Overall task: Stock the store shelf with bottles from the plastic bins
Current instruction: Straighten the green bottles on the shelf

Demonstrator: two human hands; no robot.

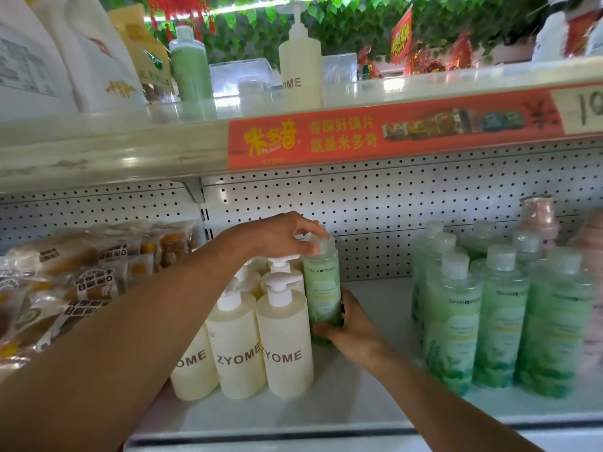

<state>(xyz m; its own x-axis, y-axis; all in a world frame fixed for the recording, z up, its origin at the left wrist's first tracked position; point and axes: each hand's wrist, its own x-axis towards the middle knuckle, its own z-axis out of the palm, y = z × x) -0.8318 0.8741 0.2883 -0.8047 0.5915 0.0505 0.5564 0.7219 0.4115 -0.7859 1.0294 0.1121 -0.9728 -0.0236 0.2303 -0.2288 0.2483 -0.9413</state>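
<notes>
Both hands on one green bottle (pixel 321 288), upright on the white shelf (pixel 359 399), touching the right side of the cream pump bottles (pixel 261 337). Left hand (pixel 280 236) pinches its clear cap from above; right hand (pixel 352 324) wraps the lower body. More green bottles (pixel 499 311) stand well apart to the right; bread packs (pixel 65 275) on the left.

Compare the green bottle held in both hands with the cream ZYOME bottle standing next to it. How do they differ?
The green bottle is translucent green with a plain clear cap; the ZYOME bottle is opaque cream with a white pump. The green bottle is slimmer and carries a pale label; the ZYOME bottle shows only large brown letters. The left hand and right hand hold the green bottle; the ZYOME bottle is untouched. Both stand upright on the shelf.
</notes>
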